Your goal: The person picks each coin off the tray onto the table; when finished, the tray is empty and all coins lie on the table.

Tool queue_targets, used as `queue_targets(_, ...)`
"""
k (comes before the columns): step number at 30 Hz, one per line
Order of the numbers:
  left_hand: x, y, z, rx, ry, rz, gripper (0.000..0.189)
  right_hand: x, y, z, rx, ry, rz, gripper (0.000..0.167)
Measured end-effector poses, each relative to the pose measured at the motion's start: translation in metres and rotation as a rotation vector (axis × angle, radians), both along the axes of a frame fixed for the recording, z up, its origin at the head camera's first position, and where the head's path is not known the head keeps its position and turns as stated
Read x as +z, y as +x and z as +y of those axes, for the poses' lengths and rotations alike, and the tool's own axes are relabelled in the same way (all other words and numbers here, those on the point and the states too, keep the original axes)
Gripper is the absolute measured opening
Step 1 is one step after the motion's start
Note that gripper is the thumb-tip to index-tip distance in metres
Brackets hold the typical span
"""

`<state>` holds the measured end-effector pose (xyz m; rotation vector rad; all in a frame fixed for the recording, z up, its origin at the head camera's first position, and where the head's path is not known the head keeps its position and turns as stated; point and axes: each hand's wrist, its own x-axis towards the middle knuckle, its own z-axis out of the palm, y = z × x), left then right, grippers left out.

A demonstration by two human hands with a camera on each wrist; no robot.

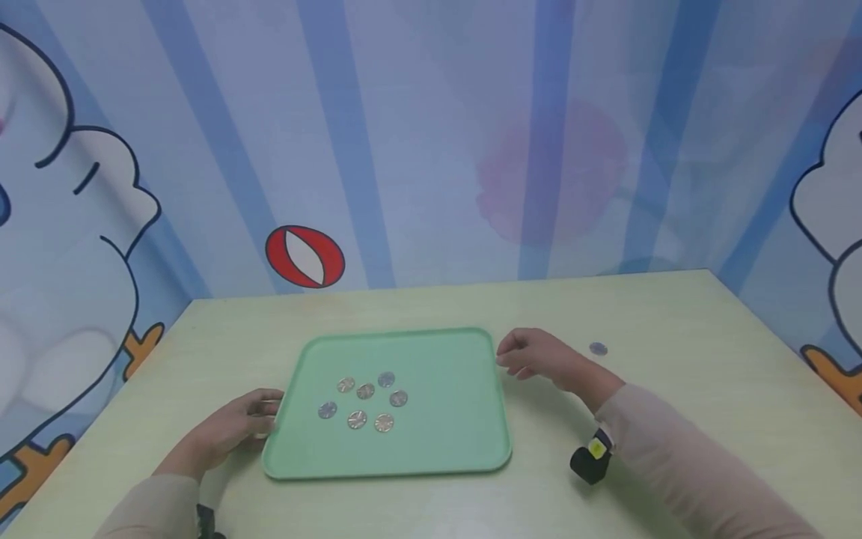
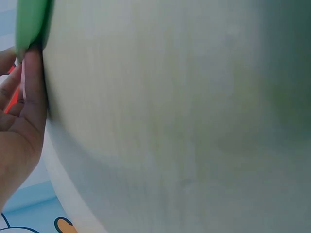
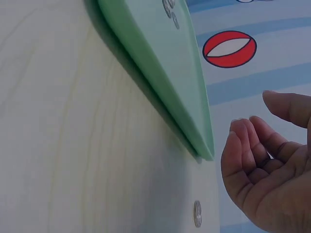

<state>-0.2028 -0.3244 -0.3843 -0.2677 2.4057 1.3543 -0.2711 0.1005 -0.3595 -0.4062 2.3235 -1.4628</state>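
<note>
So, smooth mint-green tray (image 1: 451,404), rounded corners, raised rim, sitting on a pale wood-grain table (image 1: 438,509). Seven round metal coins (image 1: 366,391) lie in it, markings too small to read; a loose coin (image 1: 598,349) is off to its right. Left hand (image 1: 232,427) touches the rim, fingers fairly straight; right hand (image 1: 532,352), loosely curled with thumb apart, hovers empty by the opposite edge

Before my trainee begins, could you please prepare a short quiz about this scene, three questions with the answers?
1. How many coins lie on the green tray?
2. True or false: these coins are stacked in one pile.
3. Which hand is nearer to the coin on the table: A) left, B) right?

Key: 1. Seven. 2. False; they lie scattered singly. 3. B, the right hand.
</note>
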Motion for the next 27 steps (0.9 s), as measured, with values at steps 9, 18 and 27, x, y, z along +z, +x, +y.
queue_targets(9, -0.001, -0.001, -0.002, -0.009, -0.001, 0.01, 0.054, 0.002, 0.005, -0.033, 0.066, -0.044, -0.006, 0.019)
queue_targets(18, -0.001, 0.0, -0.003, -0.004, 0.005, 0.016, 0.054, 0.004, 0.009, -0.063, 0.088, -0.067, 0.0, 0.017)
queue_targets(27, 0.0, 0.002, -0.001, 0.006, 0.009, 0.016, 0.054, -0.005, 0.011, -0.09, 0.097, -0.068, -0.007, 0.016)
